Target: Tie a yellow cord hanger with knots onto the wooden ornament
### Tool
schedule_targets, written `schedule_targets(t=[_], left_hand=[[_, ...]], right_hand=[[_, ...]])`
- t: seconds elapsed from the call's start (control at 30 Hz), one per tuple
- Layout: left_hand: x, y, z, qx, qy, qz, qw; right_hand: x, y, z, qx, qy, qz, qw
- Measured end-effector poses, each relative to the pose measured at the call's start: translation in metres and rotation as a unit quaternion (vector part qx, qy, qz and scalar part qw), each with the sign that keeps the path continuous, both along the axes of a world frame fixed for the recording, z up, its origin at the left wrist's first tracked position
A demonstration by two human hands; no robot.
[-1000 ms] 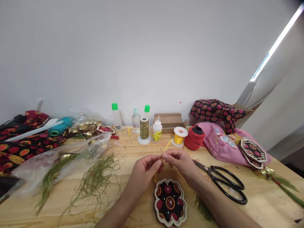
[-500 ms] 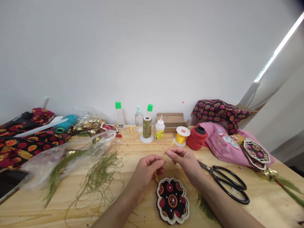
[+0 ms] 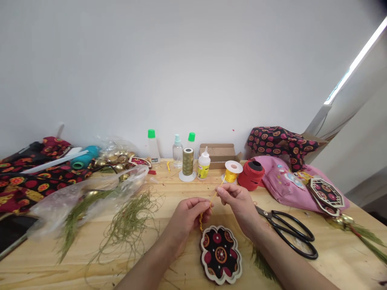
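Observation:
My left hand (image 3: 193, 215) pinches a yellow cord (image 3: 214, 197) between thumb and fingers, just above a flower-shaped pendant (image 3: 220, 254). The cord's lower, twisted part runs down from that hand to the pendant's upper left edge. Patterned dark fabric with white beads fills the pendant's pale scalloped frame, which lies flat on the table. A little higher and to the right, my right hand (image 3: 237, 205) grips the same cord with closed thumb and forefinger. From there the cord slants up toward a white spool of yellow cord (image 3: 232, 174).
Black-handled scissors (image 3: 292, 231) lie right of my right forearm. Behind my hands stand a glue bottle (image 3: 203, 164), a green thread spool (image 3: 188, 162) and a red thread cone (image 3: 251, 175). Loose green threads (image 3: 130, 221) and a plastic bag (image 3: 60, 205) spread on the left; a pink bag (image 3: 278, 177) is right.
My right hand has shifted slightly right and up, away from my left hand, so more cord shows between them. The left hand keeps its pinch; the pendant has hardly moved.

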State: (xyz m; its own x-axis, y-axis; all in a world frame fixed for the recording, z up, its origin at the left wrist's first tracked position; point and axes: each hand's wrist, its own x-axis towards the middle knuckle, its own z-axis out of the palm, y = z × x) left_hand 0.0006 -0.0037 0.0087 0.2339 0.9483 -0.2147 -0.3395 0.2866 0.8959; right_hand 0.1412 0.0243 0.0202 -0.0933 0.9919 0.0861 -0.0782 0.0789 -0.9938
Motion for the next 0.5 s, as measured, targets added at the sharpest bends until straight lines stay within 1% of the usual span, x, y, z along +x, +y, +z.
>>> schedule_targets(t=[0.1, 0.2, 0.33, 0.4, 0.5], left_hand=[[-0.0004, -0.0009, 0.0, -0.004, -0.007, -0.002, 1.0], [-0.001, -0.001, -0.0009, -0.011, -0.022, 0.007, 1.0], [-0.0017, -0.0001, 0.0005, -0.009, -0.082, 0.01, 0.997], [-0.0021, 0.0005, 0.0019, -0.013, -0.113, 0.017, 0.993], [-0.0025, 0.0012, 0.0026, -0.02, -0.129, 0.028, 0.991]], right_hand=[[0.0027, 0.0024, -0.0026, -0.012, 0.017, 0.015, 1.0], [0.0063, 0.0049, -0.0043, -0.033, 0.063, 0.043, 0.997], [0.0085, 0.0058, -0.0032, -0.086, 0.138, 0.07, 0.984], [0.0073, 0.0049, -0.0023, -0.098, 0.134, 0.074, 0.983], [0.0038, 0.003, -0.0029, -0.083, 0.078, 0.078, 0.99]])
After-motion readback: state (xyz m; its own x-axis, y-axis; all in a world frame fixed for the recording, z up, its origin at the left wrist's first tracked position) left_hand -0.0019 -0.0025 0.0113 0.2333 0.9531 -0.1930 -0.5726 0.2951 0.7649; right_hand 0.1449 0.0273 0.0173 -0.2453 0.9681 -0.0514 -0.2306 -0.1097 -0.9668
